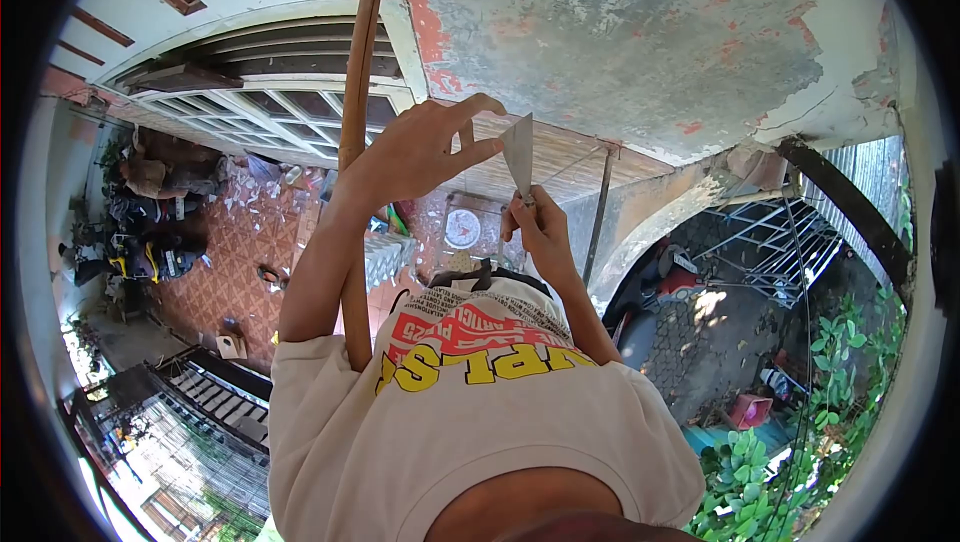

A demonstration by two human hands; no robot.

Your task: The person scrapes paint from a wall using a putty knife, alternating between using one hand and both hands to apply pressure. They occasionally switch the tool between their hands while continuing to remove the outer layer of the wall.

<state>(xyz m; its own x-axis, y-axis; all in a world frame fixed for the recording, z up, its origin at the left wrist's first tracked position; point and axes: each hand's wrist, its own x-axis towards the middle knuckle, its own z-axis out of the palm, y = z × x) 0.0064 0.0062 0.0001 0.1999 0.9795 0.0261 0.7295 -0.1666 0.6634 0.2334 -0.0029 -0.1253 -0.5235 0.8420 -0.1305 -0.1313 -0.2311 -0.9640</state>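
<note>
My right hand (541, 229) is closed round the handle of a putty knife (519, 154), whose flat, wedge-shaped metal blade points up. Fingers hide most of the handle. My left hand (432, 145) is raised beside the blade, thumb and forefinger spread apart with the thumb tip right at the blade's edge. A wooden pole (362, 72) runs past my left forearm and down behind it. Above both hands, the wall (620, 42) shows grey patches and flakes of reddish and white paint.
A louvred window (270, 107) is at the upper left. Far below, a tiled floor (245, 217) is littered with pale flakes. To the right, an arched opening (650, 217) shows a parked motorbike (675, 272), a metal frame (775, 242) and green plants (845, 352).
</note>
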